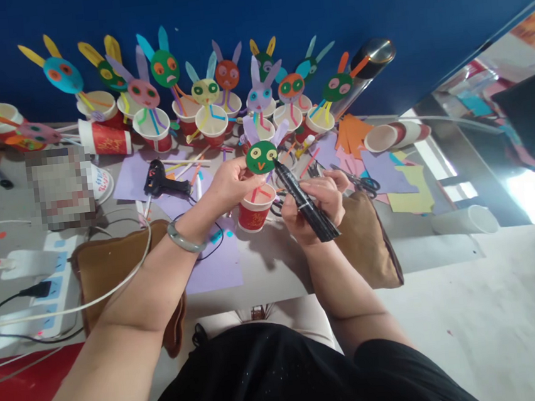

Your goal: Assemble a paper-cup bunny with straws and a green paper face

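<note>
My left hand (232, 183) pinches the lower left edge of a green paper rabbit head (260, 166) with light purple ears, yellow eyes and an orange nose piece. Below the head stands a red paper cup (254, 213) with orange-red paper strips showing at its white mouth. In my right hand (318, 205) is a thick black marker (306, 202), tilted so its tip meets or nearly meets the right-hand eye. Whether the tip touches the paper I cannot tell.
Several finished-looking paper rabbits in cups line the blue wall, one being a blue rabbit head (63, 75). A black glue gun (164, 182) lies left of my hands. Scissors (363, 182) and orange paper (355, 138) lie right. A power strip (53, 287) with cables sits far left.
</note>
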Demonstrator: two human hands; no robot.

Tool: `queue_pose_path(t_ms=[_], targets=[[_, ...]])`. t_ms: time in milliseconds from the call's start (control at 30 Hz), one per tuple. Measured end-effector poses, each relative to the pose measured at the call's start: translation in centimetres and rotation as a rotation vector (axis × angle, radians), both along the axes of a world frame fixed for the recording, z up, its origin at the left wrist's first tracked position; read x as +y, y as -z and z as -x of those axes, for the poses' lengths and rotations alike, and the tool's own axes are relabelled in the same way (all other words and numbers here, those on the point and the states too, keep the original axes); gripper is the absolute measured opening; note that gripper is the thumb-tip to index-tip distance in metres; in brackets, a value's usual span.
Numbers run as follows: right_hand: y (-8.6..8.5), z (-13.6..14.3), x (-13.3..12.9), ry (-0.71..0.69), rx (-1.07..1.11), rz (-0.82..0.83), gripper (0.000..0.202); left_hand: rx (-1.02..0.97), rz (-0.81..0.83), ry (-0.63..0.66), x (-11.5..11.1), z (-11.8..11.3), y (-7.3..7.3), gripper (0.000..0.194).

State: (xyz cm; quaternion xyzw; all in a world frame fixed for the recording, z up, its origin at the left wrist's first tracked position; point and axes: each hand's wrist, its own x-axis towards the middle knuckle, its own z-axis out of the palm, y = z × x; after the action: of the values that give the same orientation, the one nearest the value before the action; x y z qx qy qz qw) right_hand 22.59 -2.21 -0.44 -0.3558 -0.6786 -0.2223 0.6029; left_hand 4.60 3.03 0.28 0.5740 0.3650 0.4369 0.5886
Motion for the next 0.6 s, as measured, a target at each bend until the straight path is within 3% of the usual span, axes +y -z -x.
queue_pose_path(t_ms=[300,500,600], targets=[[0.20,0.21,-0.08,0.013,-0.058,0.049,0.018,-0.011,-0.068,0.070,0.02,-0.03,-0.22,0.016],[0.56,0.01,-0.18,0.160,-0.135,0.213,0.023,0.002,-0.106,0.103,0.30,0.08,0.33,0.020],[0.37,0.10,-0.16,0.128,-0.148,0.159,0.023,-0.004,-0.121,0.108,0.37,0.11,0.41,0.021]])
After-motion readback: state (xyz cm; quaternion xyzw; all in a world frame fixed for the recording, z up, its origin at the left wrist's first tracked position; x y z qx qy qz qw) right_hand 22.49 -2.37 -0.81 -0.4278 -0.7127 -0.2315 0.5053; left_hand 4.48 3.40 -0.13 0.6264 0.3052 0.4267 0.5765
